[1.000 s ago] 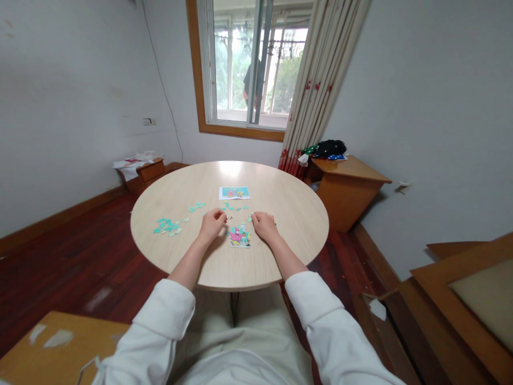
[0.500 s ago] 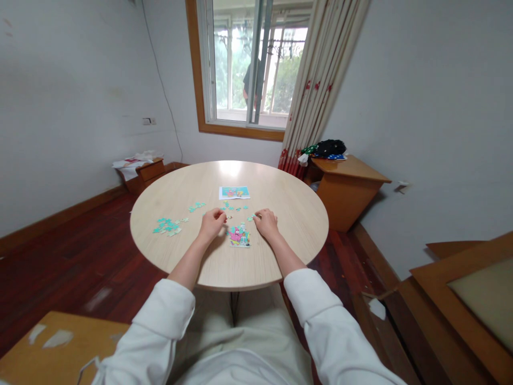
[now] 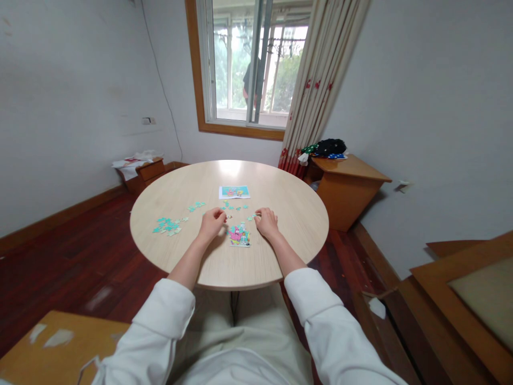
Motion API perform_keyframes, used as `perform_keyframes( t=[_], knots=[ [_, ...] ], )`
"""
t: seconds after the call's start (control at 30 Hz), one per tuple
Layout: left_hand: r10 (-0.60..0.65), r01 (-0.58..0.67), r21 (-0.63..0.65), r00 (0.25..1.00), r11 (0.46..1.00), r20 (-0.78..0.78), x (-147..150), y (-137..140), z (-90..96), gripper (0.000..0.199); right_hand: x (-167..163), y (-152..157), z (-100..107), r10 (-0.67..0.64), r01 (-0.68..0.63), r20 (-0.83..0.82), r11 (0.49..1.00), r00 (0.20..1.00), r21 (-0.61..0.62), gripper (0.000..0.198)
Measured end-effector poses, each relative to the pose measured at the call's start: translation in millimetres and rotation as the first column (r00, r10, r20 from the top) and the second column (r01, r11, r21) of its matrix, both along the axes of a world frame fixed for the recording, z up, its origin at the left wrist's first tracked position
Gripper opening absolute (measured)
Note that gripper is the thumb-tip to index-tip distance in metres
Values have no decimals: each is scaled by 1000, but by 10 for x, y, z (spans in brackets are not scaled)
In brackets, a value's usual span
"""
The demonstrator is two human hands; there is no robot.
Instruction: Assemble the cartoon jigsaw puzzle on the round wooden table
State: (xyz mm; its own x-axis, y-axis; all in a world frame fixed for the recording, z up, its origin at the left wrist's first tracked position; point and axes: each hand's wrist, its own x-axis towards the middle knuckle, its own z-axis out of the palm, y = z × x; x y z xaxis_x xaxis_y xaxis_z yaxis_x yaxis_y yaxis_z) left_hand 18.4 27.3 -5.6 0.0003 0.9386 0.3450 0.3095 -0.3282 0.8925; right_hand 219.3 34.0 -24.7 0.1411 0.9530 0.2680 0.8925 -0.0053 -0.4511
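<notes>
On the round table a partly joined jigsaw puzzle [image 3: 239,236] with a pink cartoon figure lies between my forearms. My left hand [image 3: 213,222] is closed in a pinch at the puzzle's upper left, on what looks like a small puzzle piece mostly hidden by the fingertips. To the upper right of the puzzle, my right hand [image 3: 266,221] rests low over the table with loosely bent fingers apart. Its fingertips are beside loose teal puzzle pieces [image 3: 251,217]. Beyond both hands lie more loose pieces [image 3: 230,208] and a picture sheet [image 3: 234,192] showing cartoon figures.
A pile of teal puzzle pieces [image 3: 166,225] lies on the left of the table [image 3: 280,187], with a smaller group [image 3: 196,206] behind it. A wooden cabinet [image 3: 348,187] bearing cloths stands behind right. Through the window [image 3: 248,69] a person is partly visible.
Hardly anything differs. My right hand's fingers have shifted very slightly, while my left hand and the joined puzzle stay in place.
</notes>
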Motion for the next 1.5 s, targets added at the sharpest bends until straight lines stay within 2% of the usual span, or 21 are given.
perform_keyframes(
  t=[0.33, 0.53, 0.77, 0.9, 1.0, 1.1, 1.2, 1.33, 1.5],
  knots=[
    [-8, 8, -9, 1000, 1000, 12, 7, -13, 13, 12, 4, 68, 11, -11, 12, 15, 997, 1000, -75, 20],
    [-9, 9, 0, 1000, 1000, 1, 5, -3, -1, 13, 19, 36, -21, 23, -22, -62, 1000, 998, 15, 17],
    [-8, 8, 8, 1000, 1000, 0, 4, 22, -28, 12, 31, 23, 1, 70, -53, -228, 996, 971, 78, 8],
    [-9, 9, 11, 1000, 1000, 3, 3, 22, -26, 12, 55, 58, -26, 138, -64, -438, 982, 888, 180, 8],
    [-13, 13, 6, 1000, 1000, 8, 6, 15, -19, 12, 101, 84, -51, 212, -33, -635, 959, 743, 281, 18],
    [-10, 10, 7, 1000, 1000, 2, 10, 0, -6, 12, 163, 99, -58, 253, 28, -727, 936, 638, 351, 27],
    [-7, 7, 6, 1000, 1000, -4, 11, -6, -2, 12, 207, 114, -65, 248, 84, -746, 923, 618, 376, 31],
    [-5, 5, 3, 1000, 1000, 1, 11, 1, -12, 12, 218, 137, -90, 207, 128, -780, 930, 591, 344, 37],
    [-7, 7, 0, 1000, 1000, 5, 14, -1, -8, 12, 198, 129, -90, 222, 154, -800, 919, 558, 363, 36]
  ],
)
